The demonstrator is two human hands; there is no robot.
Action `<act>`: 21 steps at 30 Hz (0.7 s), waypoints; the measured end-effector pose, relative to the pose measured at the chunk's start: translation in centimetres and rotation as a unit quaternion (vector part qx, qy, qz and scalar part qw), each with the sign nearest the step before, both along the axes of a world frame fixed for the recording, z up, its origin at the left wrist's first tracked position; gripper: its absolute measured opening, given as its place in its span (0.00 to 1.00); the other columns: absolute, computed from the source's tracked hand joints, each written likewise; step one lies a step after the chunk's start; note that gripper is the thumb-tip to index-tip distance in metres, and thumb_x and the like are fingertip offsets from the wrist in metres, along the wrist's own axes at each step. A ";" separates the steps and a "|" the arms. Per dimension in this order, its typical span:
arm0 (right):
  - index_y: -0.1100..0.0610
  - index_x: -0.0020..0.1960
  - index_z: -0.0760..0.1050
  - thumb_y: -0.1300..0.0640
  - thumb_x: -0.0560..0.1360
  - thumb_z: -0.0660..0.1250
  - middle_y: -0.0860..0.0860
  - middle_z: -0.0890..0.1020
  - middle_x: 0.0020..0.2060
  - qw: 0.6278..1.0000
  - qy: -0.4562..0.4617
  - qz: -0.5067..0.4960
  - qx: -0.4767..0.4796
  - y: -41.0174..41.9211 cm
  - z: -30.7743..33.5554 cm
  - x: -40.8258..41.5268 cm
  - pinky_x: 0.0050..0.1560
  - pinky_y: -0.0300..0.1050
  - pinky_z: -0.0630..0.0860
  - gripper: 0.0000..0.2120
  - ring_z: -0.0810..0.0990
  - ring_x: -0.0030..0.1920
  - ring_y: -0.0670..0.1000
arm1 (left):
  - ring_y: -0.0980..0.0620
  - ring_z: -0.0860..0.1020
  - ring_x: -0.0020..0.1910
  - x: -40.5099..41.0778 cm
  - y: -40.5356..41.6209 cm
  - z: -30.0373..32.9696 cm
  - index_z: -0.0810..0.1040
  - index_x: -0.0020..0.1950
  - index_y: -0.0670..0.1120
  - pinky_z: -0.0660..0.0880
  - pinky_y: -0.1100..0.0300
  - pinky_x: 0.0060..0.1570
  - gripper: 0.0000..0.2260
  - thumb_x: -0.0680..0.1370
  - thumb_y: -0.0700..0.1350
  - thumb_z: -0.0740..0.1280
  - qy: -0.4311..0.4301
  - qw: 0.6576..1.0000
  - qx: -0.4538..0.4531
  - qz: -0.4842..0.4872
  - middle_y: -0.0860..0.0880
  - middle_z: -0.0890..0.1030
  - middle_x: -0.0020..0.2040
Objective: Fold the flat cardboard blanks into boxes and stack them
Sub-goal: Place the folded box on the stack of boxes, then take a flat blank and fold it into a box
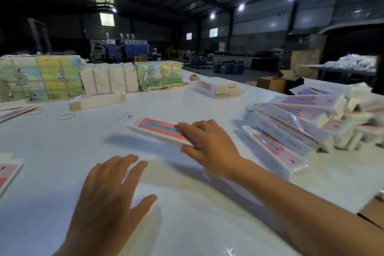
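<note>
A long white box with a red and blue panel lies slanted at the middle of the white table. My right hand rests on its near end, fingers fairly straight on top and thumb at the box's near edge. My left hand hovers flat and spread over the table in front, holding nothing. A heap of folded boxes is stacked at the right. A stack of flat blanks lies at the left middle, another stack of blanks farther back.
Strapped bundles of printed cardboard line the far left edge. Rubber bands lie loose on the table. More blanks sit at the left edge. Brown cartons stand beyond the table at the right.
</note>
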State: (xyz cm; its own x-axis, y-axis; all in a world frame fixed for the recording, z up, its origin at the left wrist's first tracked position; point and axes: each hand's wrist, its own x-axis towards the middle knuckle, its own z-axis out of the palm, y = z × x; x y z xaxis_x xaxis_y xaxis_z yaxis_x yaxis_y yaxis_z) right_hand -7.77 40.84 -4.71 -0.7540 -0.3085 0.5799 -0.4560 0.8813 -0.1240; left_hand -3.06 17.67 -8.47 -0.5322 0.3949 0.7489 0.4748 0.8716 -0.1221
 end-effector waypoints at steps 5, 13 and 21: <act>0.47 0.69 0.70 0.47 0.78 0.61 0.58 0.75 0.58 0.966 0.034 -0.226 -0.122 10.3 6.0 -4.0 0.53 0.50 0.69 0.19 0.71 0.57 0.59 | 0.46 0.80 0.40 -1.2 0.7 -1.8 0.80 0.43 0.52 0.78 0.47 0.27 0.30 0.77 0.68 0.44 -0.074 0.992 0.059 -0.084 0.48 0.82 0.38; 0.44 0.64 0.73 0.50 0.76 0.60 0.57 0.71 0.63 0.839 -0.046 -0.529 0.118 25.8 5.6 -2.3 0.64 0.63 0.62 0.16 0.66 0.63 0.61 | 0.37 0.80 0.31 -2.4 0.2 -1.5 0.70 0.49 0.53 0.77 0.44 0.28 0.24 0.76 0.69 0.46 -0.114 0.986 0.049 -0.116 0.51 0.70 0.47; 0.51 0.65 0.74 0.55 0.77 0.60 0.56 0.69 0.68 0.892 0.054 -0.444 0.069 21.4 8.0 -2.3 0.66 0.61 0.58 0.17 0.63 0.67 0.58 | 0.42 0.79 0.29 -1.4 0.7 -0.3 0.81 0.40 0.49 0.76 0.52 0.24 0.25 0.77 0.63 0.51 -0.139 0.988 -0.009 -0.064 0.49 0.80 0.36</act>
State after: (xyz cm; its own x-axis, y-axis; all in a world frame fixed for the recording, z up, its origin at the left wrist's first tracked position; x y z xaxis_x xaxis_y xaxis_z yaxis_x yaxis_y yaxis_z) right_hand -10.07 62.28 3.26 -0.6791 0.3082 0.6663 0.4266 0.9043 0.0166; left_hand -4.45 18.37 -8.80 -0.6605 0.4844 0.5736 0.5987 0.8009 0.0130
